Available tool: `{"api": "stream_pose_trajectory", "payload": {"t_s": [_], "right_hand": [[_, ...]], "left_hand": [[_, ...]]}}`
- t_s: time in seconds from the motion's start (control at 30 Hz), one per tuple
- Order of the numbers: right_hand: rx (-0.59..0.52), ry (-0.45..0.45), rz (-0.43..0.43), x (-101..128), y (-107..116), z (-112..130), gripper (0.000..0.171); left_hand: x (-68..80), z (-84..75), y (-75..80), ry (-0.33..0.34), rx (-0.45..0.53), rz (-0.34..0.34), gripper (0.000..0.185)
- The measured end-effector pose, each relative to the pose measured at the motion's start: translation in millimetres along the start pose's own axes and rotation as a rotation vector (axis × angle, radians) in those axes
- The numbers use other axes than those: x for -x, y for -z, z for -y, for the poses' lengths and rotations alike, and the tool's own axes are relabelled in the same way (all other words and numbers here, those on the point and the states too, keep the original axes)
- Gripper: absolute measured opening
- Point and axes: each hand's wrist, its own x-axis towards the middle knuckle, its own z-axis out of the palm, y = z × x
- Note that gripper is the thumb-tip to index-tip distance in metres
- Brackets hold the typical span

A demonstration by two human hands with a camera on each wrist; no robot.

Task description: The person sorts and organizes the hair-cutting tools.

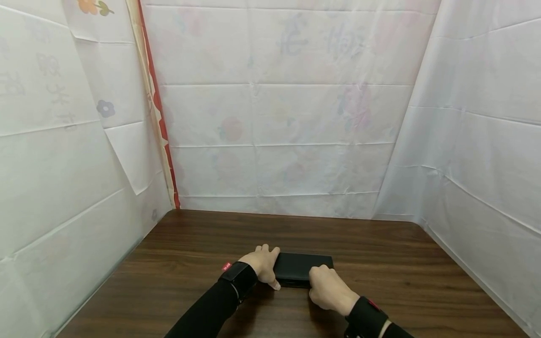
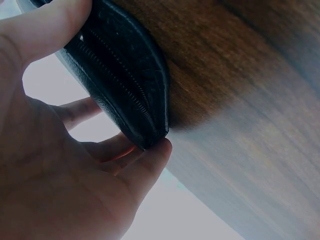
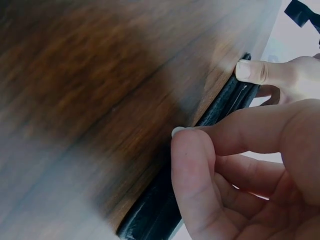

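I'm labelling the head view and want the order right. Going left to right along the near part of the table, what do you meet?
Black wrist strap → left hand → black zip wallet → right hand → bare wooden table.

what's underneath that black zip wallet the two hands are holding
The black wallet lies flat on the brown wooden table. Nothing else shows beneath it, though the wallet covers that spot.

Head camera looks down at the table [image 1: 380, 263]; wrist cameras (close) share its wallet [image 1: 302, 265].
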Motion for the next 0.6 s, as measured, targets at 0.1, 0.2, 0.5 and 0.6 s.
{"api": "stream_pose_trajectory", "payload": {"t_s": [0.1,0.2,0.5,0.6], "right_hand": [[0.001,0.004,-0.003,-1.2,-1.7,0.9,0.053],[0.003,-0.004,-0.003,-2.4,-3.4,2.1,0.052],[-0.001,-0.003,-0.022,-3.3,-5.0,3.4,0.052],[-0.002,0.0,-0.024,-3.5,-5.2,3.2,0.053]], "left_hand": [[0.2,-0.5,0.1,-0.003,0.003,0.0,0.098],[0.1,-0.8,-0.2,-0.006,0.009,0.0,0.098],[-0.4,0.0,0.1,-0.001,0.011,0.006,0.1],[-0.2,0.4,0.5,0.001,0.012,0.007,0.1]]}}
